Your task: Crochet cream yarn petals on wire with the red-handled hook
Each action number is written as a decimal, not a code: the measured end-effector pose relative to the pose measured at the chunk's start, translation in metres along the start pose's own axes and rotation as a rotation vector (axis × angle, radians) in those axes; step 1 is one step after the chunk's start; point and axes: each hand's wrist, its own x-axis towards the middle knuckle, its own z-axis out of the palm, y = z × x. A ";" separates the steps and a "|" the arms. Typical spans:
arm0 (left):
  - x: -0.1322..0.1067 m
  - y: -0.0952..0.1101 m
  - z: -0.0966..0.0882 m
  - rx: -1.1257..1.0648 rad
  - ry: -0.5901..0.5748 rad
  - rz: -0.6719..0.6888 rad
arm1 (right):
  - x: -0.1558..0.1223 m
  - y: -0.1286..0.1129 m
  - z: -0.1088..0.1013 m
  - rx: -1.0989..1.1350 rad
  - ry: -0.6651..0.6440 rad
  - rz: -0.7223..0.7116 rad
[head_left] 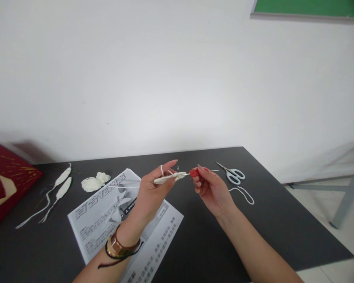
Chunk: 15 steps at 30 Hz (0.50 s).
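Observation:
My left hand [153, 192] is raised over the dark table [194, 236], pinching a small white crocheted piece [168, 178], with white yarn looped over the outstretched index finger. My right hand [211, 188] grips a crochet hook by its red handle [194, 172]; the metal shaft points left into the white piece, and the hook's other end sticks out to the right. Both hands are close together above the table's middle. A gold watch and dark bracelets sit on my left wrist.
A printed instruction sheet [106, 220] lies under my left arm. Two finished white crocheted pieces with tails [59, 186] and a ball of white yarn [94, 182] lie at left. Pale-handled scissors [233, 173] and a yarn scrap [243, 193] lie at right. A red box [6, 181] stands far left.

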 end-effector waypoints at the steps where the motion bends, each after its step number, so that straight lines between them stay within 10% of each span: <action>1: 0.000 -0.001 0.002 -0.023 0.023 0.004 | 0.000 0.000 0.000 0.007 0.000 0.008; 15: -0.008 -0.019 0.016 -0.041 0.227 0.088 | -0.004 0.009 0.004 0.041 0.041 -0.047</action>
